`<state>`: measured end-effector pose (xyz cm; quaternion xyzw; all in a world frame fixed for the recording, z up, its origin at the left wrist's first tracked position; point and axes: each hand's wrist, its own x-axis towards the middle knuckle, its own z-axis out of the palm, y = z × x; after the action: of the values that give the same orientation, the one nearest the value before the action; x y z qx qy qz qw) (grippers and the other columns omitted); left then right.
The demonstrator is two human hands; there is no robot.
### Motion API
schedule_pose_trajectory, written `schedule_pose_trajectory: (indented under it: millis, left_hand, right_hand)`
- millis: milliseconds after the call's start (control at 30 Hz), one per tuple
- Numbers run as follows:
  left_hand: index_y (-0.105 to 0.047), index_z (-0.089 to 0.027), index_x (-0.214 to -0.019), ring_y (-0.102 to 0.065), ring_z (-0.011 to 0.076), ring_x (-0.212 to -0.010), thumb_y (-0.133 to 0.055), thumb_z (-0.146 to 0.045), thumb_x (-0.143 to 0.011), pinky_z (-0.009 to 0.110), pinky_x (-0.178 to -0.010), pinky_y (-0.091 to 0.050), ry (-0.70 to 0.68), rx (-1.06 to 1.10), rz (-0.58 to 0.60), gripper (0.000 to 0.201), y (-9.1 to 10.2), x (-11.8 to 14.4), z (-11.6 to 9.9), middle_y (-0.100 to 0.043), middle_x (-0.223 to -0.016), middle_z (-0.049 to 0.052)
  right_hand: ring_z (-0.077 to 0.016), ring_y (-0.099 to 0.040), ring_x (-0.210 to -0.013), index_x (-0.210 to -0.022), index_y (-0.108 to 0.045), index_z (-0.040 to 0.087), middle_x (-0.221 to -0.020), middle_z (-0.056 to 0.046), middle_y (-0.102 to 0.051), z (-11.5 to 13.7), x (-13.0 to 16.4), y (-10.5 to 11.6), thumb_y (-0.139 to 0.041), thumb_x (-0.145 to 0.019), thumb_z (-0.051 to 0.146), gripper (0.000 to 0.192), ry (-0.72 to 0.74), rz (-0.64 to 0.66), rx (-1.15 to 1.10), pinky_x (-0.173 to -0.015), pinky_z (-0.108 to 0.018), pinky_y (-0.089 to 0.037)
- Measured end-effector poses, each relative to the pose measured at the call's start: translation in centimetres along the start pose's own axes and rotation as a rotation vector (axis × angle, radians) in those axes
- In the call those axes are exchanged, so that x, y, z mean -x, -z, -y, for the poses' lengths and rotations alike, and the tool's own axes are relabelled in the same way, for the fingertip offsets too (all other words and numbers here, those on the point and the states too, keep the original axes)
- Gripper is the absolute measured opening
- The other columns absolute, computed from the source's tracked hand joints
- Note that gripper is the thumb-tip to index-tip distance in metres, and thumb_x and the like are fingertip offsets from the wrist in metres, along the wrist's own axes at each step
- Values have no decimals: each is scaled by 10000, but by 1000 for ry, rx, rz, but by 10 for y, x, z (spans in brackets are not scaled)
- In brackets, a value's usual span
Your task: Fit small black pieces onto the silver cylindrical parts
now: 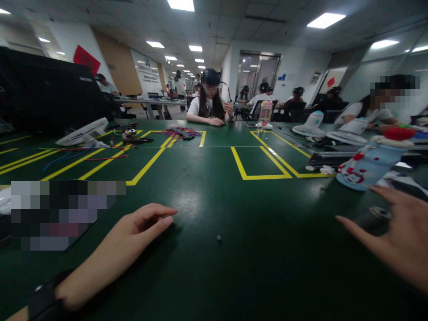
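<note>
So my right hand is hanging wide, thumb and fingers spreading around one dark metal cylinder without pinching it (can't tell if any skin is touching). That cylinder is lying at the right of the green table, and the hand is blocking part of it, while the picture's edge is cutting off the hand itself. My left hand is resting loosely curled, thumb just beside the index finger, gripping nothing I can see; its other fingers are mostly hiding. One tiny ring is sitting between the hands, too small to make out properly. Count-wise: one patterned bottle is standing just beyond the cylinder, two white fans are sitting behind it, one bundle of coloured wires is lying farther off, and one person is sitting opposite.
</note>
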<state>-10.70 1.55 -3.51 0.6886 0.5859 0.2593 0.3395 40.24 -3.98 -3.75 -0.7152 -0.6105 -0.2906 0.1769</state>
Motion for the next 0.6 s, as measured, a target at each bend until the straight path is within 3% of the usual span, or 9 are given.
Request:
schedule_pose_trajectory:
  millis: [33, 100, 167, 267, 333, 400, 467, 600]
  left_hand:
    - [-639, -306, -1084, -638, 242, -965, -554, -511, -836, 342, -799, -502, -4, -13, -4, 333, -1, 0, -1, -684, -1033, 8]
    - [-647, -301, -1074, -637, 241, -972, -554, -508, -836, 338, -811, -496, -10, -34, -14, 328, -2, 0, -3, -686, -1042, 9]
    - [-656, -300, -1064, -633, 240, -989, -556, -500, -837, 341, -836, -486, -12, -57, -26, 319, -2, 0, -4, -688, -1063, 11]
    - [-670, -297, -1042, -637, 241, -989, -555, -504, -836, 345, -842, -483, 12, -87, -55, 314, -1, 0, -3, -692, -1070, 12]
    - [-675, -299, -1033, -644, 239, -977, -548, -511, -837, 341, -831, -488, 30, -97, -64, 315, 0, 0, -2, -696, -1060, 5]
    - [-676, -305, -1031, -646, 236, -971, -544, -513, -838, 334, -825, -490, 31, -98, -58, 313, 1, 0, -1, -696, -1057, -4]
    - [-674, -306, -1030, -645, 236, -970, -542, -516, -838, 333, -821, -491, 26, -96, -50, 314, 1, -1, -2, -693, -1059, -6]
    - [-665, -298, -1025, -631, 238, -996, -533, -522, -846, 345, -854, -472, 12, -71, -25, 315, 0, -2, -3, -684, -1063, 0]
  right_hand:
    - [-328, -380, -1262, -1368, -354, 179, -1325, -170, -441, 30, -4, 10, -566, -764, 585, 758, 103, -14, -69, -1011, -474, -348]
    - [-251, -416, -1231, -1335, -396, 231, -1329, -91, -450, 95, -11, 26, -538, -820, 520, 608, 418, 115, -348, -1020, -428, -362]
    - [-183, -456, -1171, -1333, -415, 267, -1306, -46, -469, 156, -12, 33, -516, -868, 439, 506, 585, 348, -588, -980, -365, -406]
    - [-150, -501, -1023, -1172, -573, 259, -1125, -26, -565, 219, -10, 30, -506, -895, 362, 303, 688, 528, -814, -882, -318, -440]
    - [-140, -508, -946, -1001, -639, 230, -992, -22, -595, 234, -13, 29, -475, -915, 316, 204, 685, 552, -889, -841, -307, -438]
    - [-127, -517, -917, -956, -636, 217, -957, -23, -598, 224, -20, 31, -438, -929, 280, 209, 613, 524, -916, -825, -289, -438]
    - [-126, -530, -919, -983, -615, 219, -984, -28, -598, 190, -30, 38, -435, -925, 297, 205, 508, 405, -853, -817, -282, -441]
    - [-171, -551, -928, -1001, -596, 228, -1023, -43, -608, 74, -38, 37, -435, -897, 428, 277, 241, 86, -342, -815, -331, -432]
